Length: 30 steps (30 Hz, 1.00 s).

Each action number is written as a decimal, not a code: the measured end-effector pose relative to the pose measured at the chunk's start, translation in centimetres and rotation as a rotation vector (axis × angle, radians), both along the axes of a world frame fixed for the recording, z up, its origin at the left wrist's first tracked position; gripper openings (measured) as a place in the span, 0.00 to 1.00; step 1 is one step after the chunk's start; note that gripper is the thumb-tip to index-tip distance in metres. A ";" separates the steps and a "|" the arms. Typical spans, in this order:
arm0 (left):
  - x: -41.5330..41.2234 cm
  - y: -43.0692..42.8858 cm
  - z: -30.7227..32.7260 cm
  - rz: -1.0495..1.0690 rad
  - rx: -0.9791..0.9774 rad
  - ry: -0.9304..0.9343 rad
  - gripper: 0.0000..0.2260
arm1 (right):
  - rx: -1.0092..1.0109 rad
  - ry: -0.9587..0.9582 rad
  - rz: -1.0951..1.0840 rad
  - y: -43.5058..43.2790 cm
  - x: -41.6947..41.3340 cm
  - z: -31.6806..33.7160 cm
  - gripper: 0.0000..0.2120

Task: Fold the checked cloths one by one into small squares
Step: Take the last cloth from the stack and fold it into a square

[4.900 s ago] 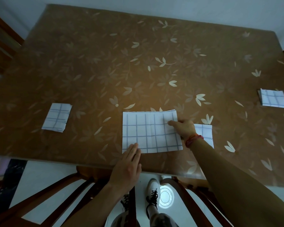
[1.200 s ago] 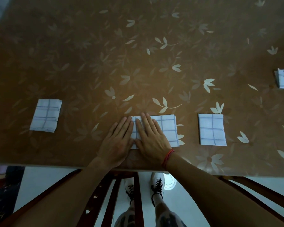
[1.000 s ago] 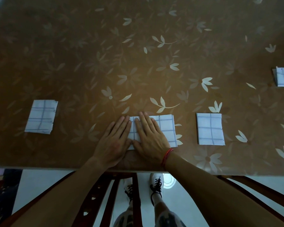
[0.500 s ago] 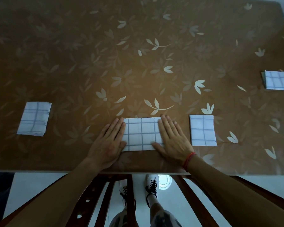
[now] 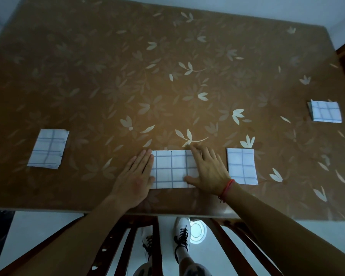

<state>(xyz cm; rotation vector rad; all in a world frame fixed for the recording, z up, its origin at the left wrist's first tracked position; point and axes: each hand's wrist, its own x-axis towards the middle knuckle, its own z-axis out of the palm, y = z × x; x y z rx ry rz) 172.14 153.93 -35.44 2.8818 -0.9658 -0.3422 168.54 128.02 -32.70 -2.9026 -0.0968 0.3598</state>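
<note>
Here, surface: brown leafy table (image 5: 167,56), pale walls (image 5: 247,5).
Cloths: four: left square (image 5: 48,148), right square (image 5: 241,166), far-right square (image 5: 326,112), wide cloth (image 5: 172,169) near the front edge.
Hands: left hand (image 5: 135,176), right hand (image 5: 209,170), both flat, pressing its ends.

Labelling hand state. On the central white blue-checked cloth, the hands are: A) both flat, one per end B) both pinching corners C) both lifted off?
A: the left hand and right hand lie with straight fingers at opposite ends of the white blue-checked cloth.
</note>
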 end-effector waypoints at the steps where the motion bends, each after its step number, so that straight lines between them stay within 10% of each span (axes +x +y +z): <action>1: 0.0 -0.1 0.1 0.003 0.001 0.002 0.29 | 0.028 0.027 0.005 -0.1 0.8 0.4 0.43; 18: -0.2 -0.2 -0.2 0.026 -0.021 0.027 0.29 | 0.015 0.300 -0.022 -0.5 6.3 0.3 0.38; 30: -0.2 -0.3 0.1 0.047 -0.110 0.039 0.29 | 0.323 0.341 -0.211 -0.7 6.5 1.2 0.08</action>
